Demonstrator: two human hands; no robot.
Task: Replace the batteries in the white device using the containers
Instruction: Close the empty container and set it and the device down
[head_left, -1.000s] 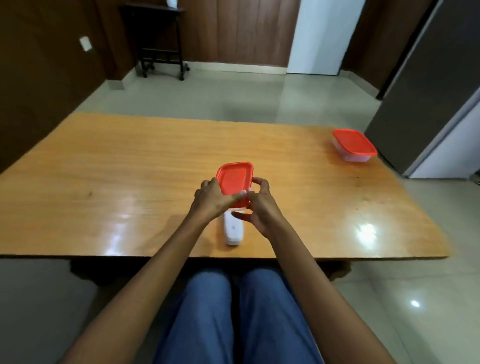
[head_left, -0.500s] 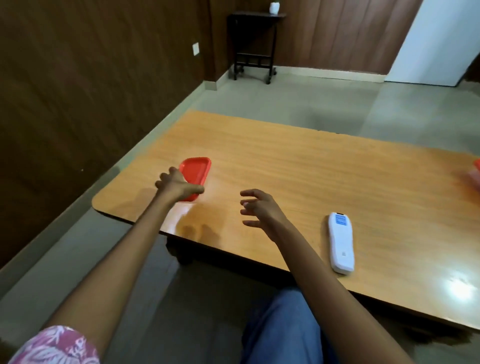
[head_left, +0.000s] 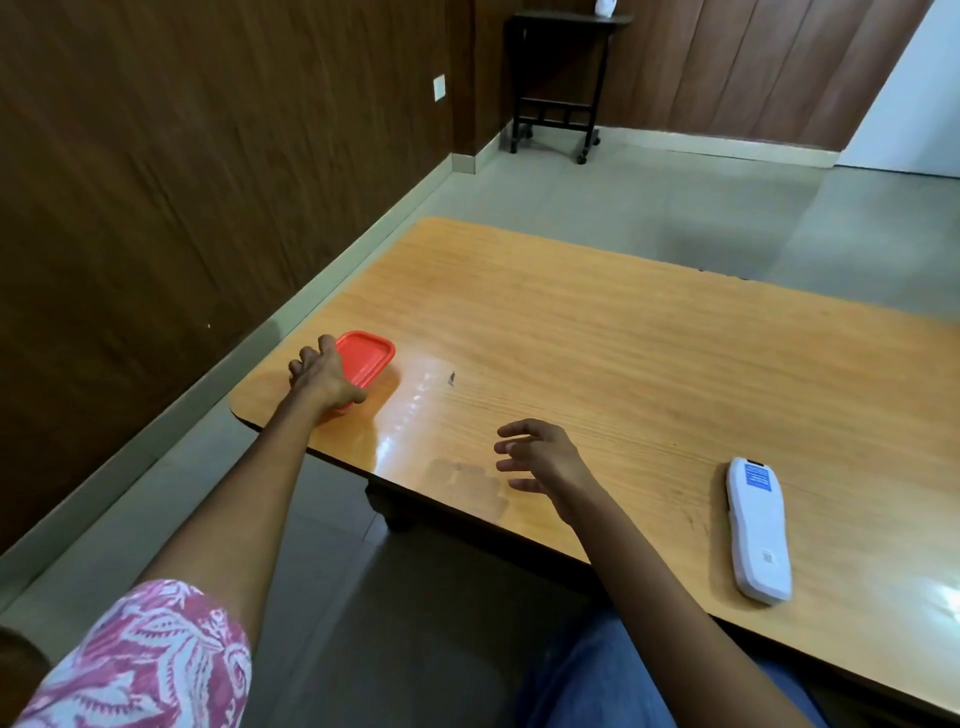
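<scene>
White device (head_left: 758, 530) lies flat on the bench (head_left: 597, 343) near the front edge, at your right, long axis running roughly front-to-back. Casing is white and elongated w/ rounded ends; blue label near the far end, small square code mark toward the near end. Nothing touching it. Red-lidded container (head_left: 365, 358) sits near the bench's left front corner; lid is rectangular w/ rounded corners and a raised rim, and the body below is hidden by your hand. Your left hand (head_left: 324, 375) is clamped on the container's near side, thumb along the front edge, fingers curled over the left rim. Your right hand (head_left: 540, 457) hovers just above the bench between container and device, well apart from both, fingers spread and loosely curled, holding nothing. Vs. 0.5 s ago: container has shifted slightly further toward the left corner w/ your left hand on it as before; right hand is in much the same hover, still empty; device unmoved on the bench. Vs. 1.0 s ago: both hands were together on the container directly above the device at bench centre; now container and device are well apart.
</scene>
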